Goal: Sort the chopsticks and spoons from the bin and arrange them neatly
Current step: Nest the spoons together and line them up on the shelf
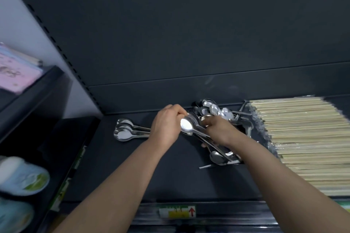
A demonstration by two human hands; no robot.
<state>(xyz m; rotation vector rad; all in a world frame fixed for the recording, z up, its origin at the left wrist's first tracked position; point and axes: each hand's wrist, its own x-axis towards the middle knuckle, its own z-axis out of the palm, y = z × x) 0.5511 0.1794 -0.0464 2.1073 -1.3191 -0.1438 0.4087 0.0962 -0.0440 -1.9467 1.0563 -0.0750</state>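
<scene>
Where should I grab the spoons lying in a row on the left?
Pinch the thin handles of those spoons, coming down from the front. The round bowls point left and overlap, so they'd slip; the handles lie side by side, pointing right toward the left hand.

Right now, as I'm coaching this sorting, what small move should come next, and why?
Probably carry the bundle of shiny metal spoons, held by the left hand and right hand, leftward and lay it beside the three metal spoons already lined up on the dark shelf, bowls matching.
</scene>
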